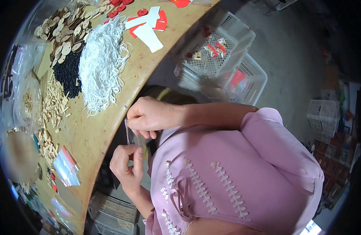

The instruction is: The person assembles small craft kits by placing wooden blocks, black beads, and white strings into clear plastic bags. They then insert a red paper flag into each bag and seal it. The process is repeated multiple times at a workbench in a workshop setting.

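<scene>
At the near edge of the table (pixel 98 156), my two hands are close together with a small clear plastic bag (pixel 132 138) stretched between them. My right hand (pixel 151 114) pinches the bag's upper end, fingers curled. Below it, my left hand (pixel 126 165) grips the lower part between thumb and bent fingers. Whether anything is inside the bag cannot be made out. On the tabletop ahead lies a big heap of white string loops (pixel 102 64). A stack of clear zip bags (pixel 66 167) with red edges lies to the left.
Beside the string are piles of small black pieces (pixel 67 76), wooden discs (pixel 64 37) and small wooden blocks (pixel 55 100). Red and white paper pieces (pixel 149 37) and red discs (pixel 142 12) lie farther off. White plastic crates (pixel 247 74) stand on the floor at right.
</scene>
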The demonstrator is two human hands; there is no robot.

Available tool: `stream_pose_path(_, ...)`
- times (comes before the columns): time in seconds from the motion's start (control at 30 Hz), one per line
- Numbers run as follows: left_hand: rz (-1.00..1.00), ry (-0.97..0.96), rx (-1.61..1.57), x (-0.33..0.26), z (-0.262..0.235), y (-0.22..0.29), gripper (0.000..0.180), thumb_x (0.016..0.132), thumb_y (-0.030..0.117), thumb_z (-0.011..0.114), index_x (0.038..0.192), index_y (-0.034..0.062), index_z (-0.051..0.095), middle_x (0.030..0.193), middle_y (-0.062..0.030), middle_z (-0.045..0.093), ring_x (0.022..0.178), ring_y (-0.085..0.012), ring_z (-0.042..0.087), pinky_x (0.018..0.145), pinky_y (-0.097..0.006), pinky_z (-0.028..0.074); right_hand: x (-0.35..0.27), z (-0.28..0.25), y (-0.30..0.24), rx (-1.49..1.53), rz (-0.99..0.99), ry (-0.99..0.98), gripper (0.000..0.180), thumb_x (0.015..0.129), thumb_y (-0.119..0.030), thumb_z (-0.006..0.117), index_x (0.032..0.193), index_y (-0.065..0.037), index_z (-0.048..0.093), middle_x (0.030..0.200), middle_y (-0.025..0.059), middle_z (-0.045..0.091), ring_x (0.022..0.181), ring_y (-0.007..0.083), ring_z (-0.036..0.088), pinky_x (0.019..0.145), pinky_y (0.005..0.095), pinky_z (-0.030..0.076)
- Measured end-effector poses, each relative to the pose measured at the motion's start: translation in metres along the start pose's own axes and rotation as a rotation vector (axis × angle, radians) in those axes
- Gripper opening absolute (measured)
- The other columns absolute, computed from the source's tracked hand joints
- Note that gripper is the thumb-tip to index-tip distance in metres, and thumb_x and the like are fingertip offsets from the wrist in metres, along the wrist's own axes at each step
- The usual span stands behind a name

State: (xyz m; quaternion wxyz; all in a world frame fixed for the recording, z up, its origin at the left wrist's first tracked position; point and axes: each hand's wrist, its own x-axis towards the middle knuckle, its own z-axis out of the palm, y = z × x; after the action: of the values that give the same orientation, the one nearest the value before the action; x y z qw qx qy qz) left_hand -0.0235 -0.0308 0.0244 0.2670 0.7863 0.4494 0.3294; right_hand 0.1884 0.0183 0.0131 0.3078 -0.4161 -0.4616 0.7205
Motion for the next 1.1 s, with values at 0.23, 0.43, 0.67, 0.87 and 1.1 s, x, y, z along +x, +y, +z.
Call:
stream_pose_path(0.23, -0.098, -0.026, 0.067, -0.004, 0.001, 0.002, 0.009, 0.092, 0.002, 0.070, 0.086, -0.0011, 0.064, 0.073, -0.0119, 0.061, 0.060, -0.0264, 0.055, 0.059, -0.035, 0.044, 0.005, -0.012, 0.013, 0.024, -0.028, -0.064, 0.029, 0.101, -0.021, 0.061, 0.082, 0.001, 0.067, 0.068, 0.0075, 0.068, 0.054, 0.0109, 0.063, 0.049, 0.0265, 0.050)
stream_pose_path(0.43, -0.162, 0.061, 0.006, -0.001, -0.006, -0.001, 0.013, 0.093, 0.005, 0.071, 0.084, -0.0012, 0.063, 0.073, -0.0113, 0.060, 0.061, -0.0252, 0.056, 0.058, -0.034, 0.044, -0.011, -0.067, 0.010, -0.885, -0.751, 0.486, 0.008, 0.087, -0.014, 0.078, 0.091, -0.007, 0.075, 0.088, 0.0098, 0.072, 0.079, 0.0313, 0.069, 0.070, 0.0383, 0.056)
stream_pose_path(0.67, -0.187, 0.031, -0.068, -0.004, 0.002, -0.002, 0.013, 0.092, 0.006, 0.072, 0.085, 0.0003, 0.064, 0.075, -0.0122, 0.063, 0.062, -0.0269, 0.059, 0.059, -0.035, 0.046, 0.000, -0.158, -0.040, -1.319, -0.724, 0.523, 0.033, 0.083, -0.016, 0.082, 0.111, -0.004, 0.069, 0.111, 0.0104, 0.068, 0.102, 0.0301, 0.064, 0.088, 0.0402, 0.053)
stream_pose_path(0.87, -0.151, 0.032, -0.006, -0.002, 0.001, -0.001, 0.011, 0.089, 0.005, 0.073, 0.086, 0.0013, 0.063, 0.077, -0.0127, 0.065, 0.068, -0.0315, 0.064, 0.062, -0.037, 0.050, 0.000, -0.164, -0.045, -1.292, -0.425, 0.314, 0.035, 0.083, -0.017, 0.084, 0.111, -0.002, 0.068, 0.113, 0.0092, 0.067, 0.105, 0.0270, 0.063, 0.088, 0.0381, 0.052)
stream_pose_path(1.1, -0.178, -0.003, -0.006, -0.006, 0.003, -0.007, 0.010, 0.089, 0.005, 0.073, 0.086, 0.0020, 0.064, 0.078, -0.0130, 0.066, 0.069, -0.0323, 0.065, 0.063, -0.039, 0.051, -0.023, -0.159, -0.050, -1.191, -0.445, 0.230, 0.049, 0.081, -0.013, 0.084, 0.124, -0.003, 0.063, 0.136, 0.0127, 0.063, 0.124, 0.0317, 0.061, 0.104, 0.0408, 0.050)
